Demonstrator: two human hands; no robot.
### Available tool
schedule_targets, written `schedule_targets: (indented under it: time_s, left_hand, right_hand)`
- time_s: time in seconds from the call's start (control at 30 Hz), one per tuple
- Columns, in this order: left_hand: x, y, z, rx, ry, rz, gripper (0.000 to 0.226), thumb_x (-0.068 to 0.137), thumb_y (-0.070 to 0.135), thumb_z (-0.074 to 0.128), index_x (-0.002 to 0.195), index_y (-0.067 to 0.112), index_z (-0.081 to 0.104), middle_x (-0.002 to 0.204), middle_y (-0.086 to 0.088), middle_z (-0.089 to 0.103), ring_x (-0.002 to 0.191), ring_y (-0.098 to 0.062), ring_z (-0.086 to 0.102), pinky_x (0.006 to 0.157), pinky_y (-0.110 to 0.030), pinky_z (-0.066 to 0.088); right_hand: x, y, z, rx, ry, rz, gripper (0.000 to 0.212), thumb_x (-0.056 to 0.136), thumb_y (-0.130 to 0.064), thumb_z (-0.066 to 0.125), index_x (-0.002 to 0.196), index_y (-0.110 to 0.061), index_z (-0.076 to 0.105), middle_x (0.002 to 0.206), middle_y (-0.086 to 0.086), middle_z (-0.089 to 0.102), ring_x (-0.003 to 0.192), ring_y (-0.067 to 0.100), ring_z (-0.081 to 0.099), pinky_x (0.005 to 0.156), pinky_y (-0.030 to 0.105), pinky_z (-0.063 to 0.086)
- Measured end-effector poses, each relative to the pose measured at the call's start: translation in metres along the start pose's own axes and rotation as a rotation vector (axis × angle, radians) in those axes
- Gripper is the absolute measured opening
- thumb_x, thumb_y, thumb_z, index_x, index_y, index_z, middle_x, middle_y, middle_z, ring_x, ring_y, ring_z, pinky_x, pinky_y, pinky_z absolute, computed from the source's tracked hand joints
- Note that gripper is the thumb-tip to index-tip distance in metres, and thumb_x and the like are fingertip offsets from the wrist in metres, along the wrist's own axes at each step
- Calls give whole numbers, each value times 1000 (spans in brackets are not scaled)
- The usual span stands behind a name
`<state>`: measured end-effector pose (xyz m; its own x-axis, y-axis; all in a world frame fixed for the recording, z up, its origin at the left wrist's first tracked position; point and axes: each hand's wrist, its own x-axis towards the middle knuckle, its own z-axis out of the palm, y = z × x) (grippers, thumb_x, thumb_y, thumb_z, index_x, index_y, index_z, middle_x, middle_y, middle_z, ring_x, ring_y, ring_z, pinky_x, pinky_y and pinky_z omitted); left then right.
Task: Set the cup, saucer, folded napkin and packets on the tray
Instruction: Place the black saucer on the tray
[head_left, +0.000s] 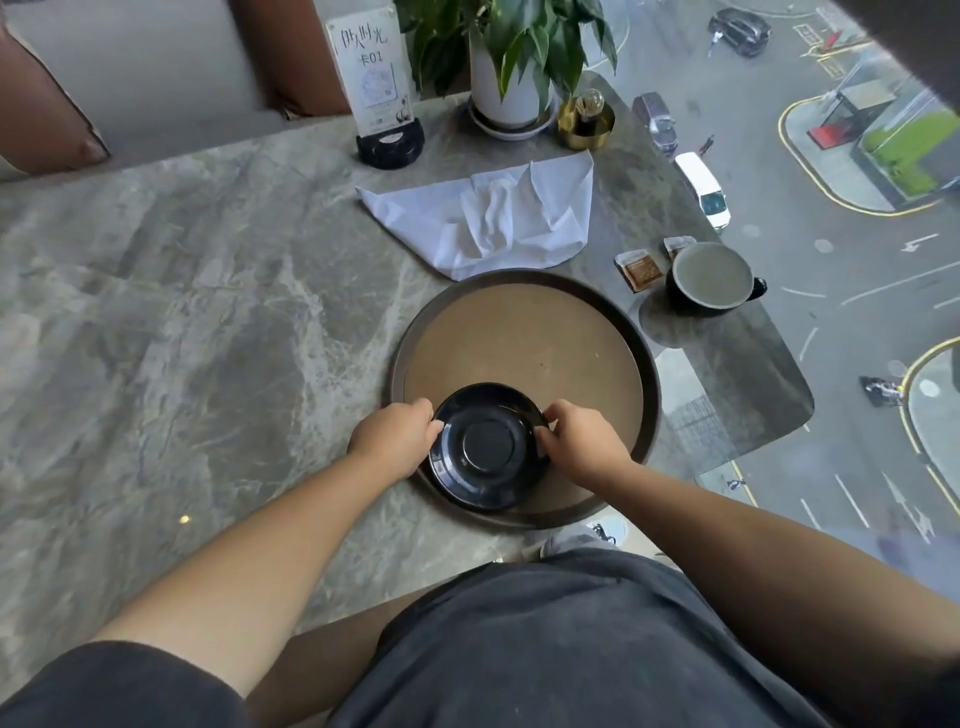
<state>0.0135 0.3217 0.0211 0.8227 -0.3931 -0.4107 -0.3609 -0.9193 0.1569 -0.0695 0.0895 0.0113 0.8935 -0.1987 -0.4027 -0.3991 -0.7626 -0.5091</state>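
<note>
A round brown tray (524, 332) with a dark rim lies on the marble table in front of me. A glossy black saucer (488, 447) sits over the tray's near part. My left hand (397, 439) grips the saucer's left rim and my right hand (582, 441) grips its right rim. A white napkin (493, 218) lies rumpled and loosely spread just beyond the tray. To the tray's right stands a black cup (711, 278) with a grey inside and its handle pointing right. Two small packets lie left of the cup: a brown one (640, 269) and a pale one (678, 244), partly hidden by the cup.
At the table's far edge stand a card holder with a sign (379, 88), a potted plant in a white pot (511, 78) and a small gold holder (587, 122). The table's right edge runs beside a window over a street. Bare marble (208, 312) spreads to the left.
</note>
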Motion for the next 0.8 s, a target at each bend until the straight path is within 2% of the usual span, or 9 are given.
schedule_targets:
  time_s: [0.33,0.5,0.63,0.8]
  left_hand:
    - [-2,1,2,5,-1,9,29,99,41,39,87,14,46,81,-9,64,71,-30,58,57,-35,43]
    - [-5,-1,-3,25,70,5,35,98,46,35,93,14,49,85,-5,64,71,-26,59,58,-36,47]
    - [-3,8,-15,64,269,96,39,96,46,40,112,13,54,108,-6,62,99,-28,56,80,-41,46]
    - [18,50,-36,30,385,294,58,91,46,47,137,10,41,141,-10,47,132,-29,39,108,-44,28]
  right_hand:
    - [0,3,2,6,-16,12,24,90,-33,53,104,-14,59,87,9,71,82,30,64,70,38,53]
    - [2,7,-1,-71,42,-11,41,92,-49,46,116,-16,55,101,7,70,92,30,64,68,33,45]
    - [2,10,-19,-188,212,-143,49,92,-51,45,123,-13,55,117,9,60,102,28,59,80,40,50]
    - [6,18,-55,-300,398,-232,56,90,-46,55,130,-8,51,129,15,55,119,34,48,99,44,40]
